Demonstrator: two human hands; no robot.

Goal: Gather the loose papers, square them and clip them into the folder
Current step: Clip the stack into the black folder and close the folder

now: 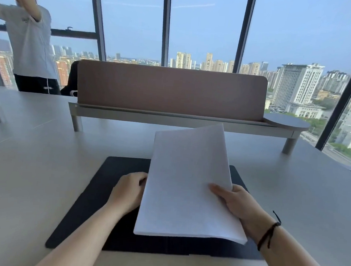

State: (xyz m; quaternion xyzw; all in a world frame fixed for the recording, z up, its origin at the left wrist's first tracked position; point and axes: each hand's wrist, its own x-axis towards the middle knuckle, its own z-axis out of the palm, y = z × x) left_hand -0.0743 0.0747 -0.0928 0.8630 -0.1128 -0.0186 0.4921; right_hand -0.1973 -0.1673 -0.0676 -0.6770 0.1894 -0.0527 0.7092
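A: Where are the papers (185,187) right now?

B: Between the two hands, lifted and tilted, with the near edge low over the folder (86,209). The folder lies open and flat on the bench (34,154), under both wrists.

A: And the hands?

B: The right hand (238,203) pinches the right edge of the papers, thumb on top and fingers underneath. The left hand (128,189) is curled against the left edge; its fingertips are hidden behind the sheets, so I can't tell how firmly it grips.

A: Do the papers look squared?

B: The near edge looks fairly even, though there is a slight step at the corner nearest the right wrist. I can't say whether every sheet is flush.

A: What could go wrong from here?

B: The far end stands unsupported, beyond both hands. If the tilt grows, the sheets could bow or fan apart and lose the squaring. A loose left grip would let the lower sheets slide out toward the left.

A: Anything about the clipping?

B: I can't see a clip; it may sit under the papers or under the hands. Laying the papers down off-line from it would likely catch only some sheets, or crease a corner.

A: Anything else nearby?

B: A second person (29,39) stands far off to the left, beyond the bench, well apart from the hands. No risk there, I'd judge.
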